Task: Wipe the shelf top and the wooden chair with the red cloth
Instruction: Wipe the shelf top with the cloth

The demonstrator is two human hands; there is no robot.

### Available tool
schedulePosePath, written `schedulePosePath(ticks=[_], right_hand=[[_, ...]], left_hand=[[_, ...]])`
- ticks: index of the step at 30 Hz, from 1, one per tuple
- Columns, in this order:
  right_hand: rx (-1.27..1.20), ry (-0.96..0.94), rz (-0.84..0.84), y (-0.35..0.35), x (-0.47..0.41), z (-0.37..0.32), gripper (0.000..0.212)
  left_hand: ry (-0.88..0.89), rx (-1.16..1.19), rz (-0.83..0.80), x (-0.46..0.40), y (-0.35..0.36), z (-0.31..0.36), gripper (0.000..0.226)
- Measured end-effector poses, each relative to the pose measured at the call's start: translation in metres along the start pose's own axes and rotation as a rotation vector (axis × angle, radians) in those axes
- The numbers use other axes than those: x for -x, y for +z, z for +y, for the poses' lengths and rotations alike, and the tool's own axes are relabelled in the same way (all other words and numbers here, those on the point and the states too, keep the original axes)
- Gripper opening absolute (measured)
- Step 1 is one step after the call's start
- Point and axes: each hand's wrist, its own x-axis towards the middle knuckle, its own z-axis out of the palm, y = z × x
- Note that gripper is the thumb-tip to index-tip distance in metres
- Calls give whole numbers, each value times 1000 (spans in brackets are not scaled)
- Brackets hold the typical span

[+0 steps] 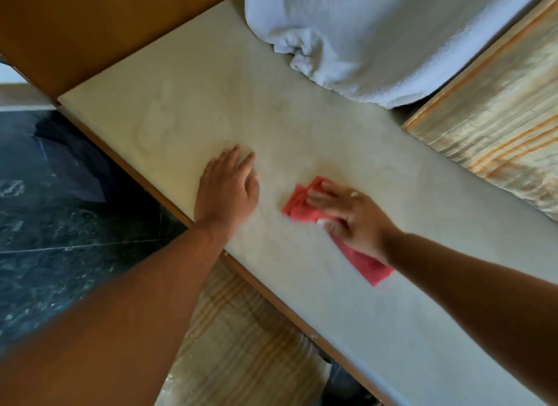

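Observation:
The shelf top (181, 109) is a long pale cream surface with a brown wooden edge, running from upper left to lower right. A red cloth (297, 208) lies flat on it near the middle. My right hand (353, 217) presses down on the cloth with fingers spread, and one corner of the cloth sticks out behind my wrist. My left hand (228, 189) rests flat on the bare shelf top to the left of the cloth, fingers apart, holding nothing. No wooden chair shows in this view.
A bundled white towel (377, 34) sits on the far end of the shelf. A striped golden fabric (498, 127) lies at the right edge. Brown wooden panels (90, 28) border the upper left. Dark stone floor (60, 224) is below left.

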Motion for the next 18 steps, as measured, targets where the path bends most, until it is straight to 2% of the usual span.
schedulePosePath(ticks=[2,4,7,9,10,12,14,15,18], right_hand=[[-10,181,81,-2,-23,5,40],[-19,192,94,10,-24,-11,40],[-86,-172,-112,22,9,-29,37],[-68,-294,-169,7,4,-10,36],[-45,-244,-139,-2,-7,1,36],[-27,-17,-20,-10,-36,13,36],[-56,86,61,0,-43,-4,33],[-82,50,29,9,-33,-16,31],[-138,-263,-219,17,11,-30,33]], left_hand=[[4,-12,3,0,1,-1,49],[6,2,7,0,1,-3,48],[-7,50,13,-1,0,-5,47],[3,50,19,-1,1,-6,47],[7,47,20,-1,1,-6,48],[2,45,20,-1,1,-6,48],[-2,49,10,-2,1,-7,48],[-2,53,3,-2,1,-8,47],[-2,52,1,-1,2,-8,47]])
